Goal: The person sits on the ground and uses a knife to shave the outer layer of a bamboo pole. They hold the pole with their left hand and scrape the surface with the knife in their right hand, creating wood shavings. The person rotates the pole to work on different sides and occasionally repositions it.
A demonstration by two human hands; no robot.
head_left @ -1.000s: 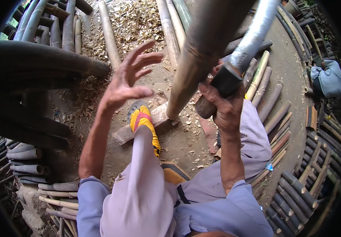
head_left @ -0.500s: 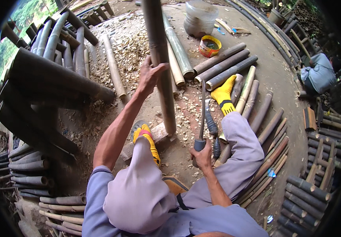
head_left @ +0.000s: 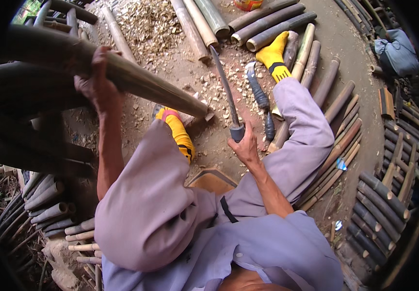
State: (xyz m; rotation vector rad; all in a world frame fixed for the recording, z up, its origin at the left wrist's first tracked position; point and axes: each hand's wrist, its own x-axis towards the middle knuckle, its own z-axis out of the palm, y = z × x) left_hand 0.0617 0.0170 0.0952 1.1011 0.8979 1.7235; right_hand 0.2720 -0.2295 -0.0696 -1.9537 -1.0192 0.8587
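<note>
My left hand (head_left: 100, 85) grips a thick dark bamboo pole (head_left: 156, 87), which slants from the upper left down to the middle. Its cut lower end is by a wooden block (head_left: 186, 118), next to my foot in a yellow sock (head_left: 178, 128); whether the end touches the block I cannot tell. My right hand (head_left: 246, 147) is closed round the dark handle of a long, narrow-bladed knife (head_left: 226, 89), its blade pointing up and away. On the ground to its right lies another knife with a black wrapped handle (head_left: 259, 94).
Bamboo lengths (head_left: 275, 24) lie beyond my other yellow-socked foot (head_left: 273, 53), with more poles (head_left: 335, 114) along my right leg. Wood chips (head_left: 153, 29) cover the far ground. Dark bamboo stacks (head_left: 377, 220) stand at right, and cut poles (head_left: 49, 208) at left.
The bamboo pole has swung from nearly upright to a low slant, its upper end going left with my left hand. My right hand still holds the knife. The whole view has shifted.
</note>
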